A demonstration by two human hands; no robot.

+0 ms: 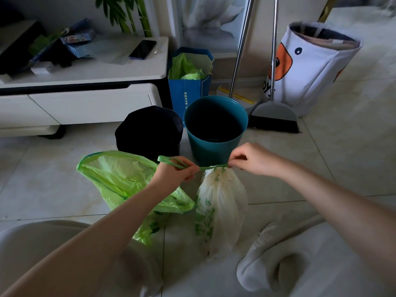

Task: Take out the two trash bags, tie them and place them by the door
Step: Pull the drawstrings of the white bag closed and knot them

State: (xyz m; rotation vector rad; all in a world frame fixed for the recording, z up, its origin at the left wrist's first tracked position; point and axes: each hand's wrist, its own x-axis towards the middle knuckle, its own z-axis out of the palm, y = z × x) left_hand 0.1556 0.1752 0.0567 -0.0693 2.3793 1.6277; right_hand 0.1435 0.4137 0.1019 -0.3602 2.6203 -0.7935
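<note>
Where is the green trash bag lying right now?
In the head view, the green trash bag lies open on the floor tiles left of centre, in front of the black bin, beside the white bag and partly under the left hand.

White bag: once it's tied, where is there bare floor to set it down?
Bare tile lies right of the white bag, between the right hand and the broom head. Left of the green bag, below the cabinet, is free too. Around both bins it's crowded.
</note>
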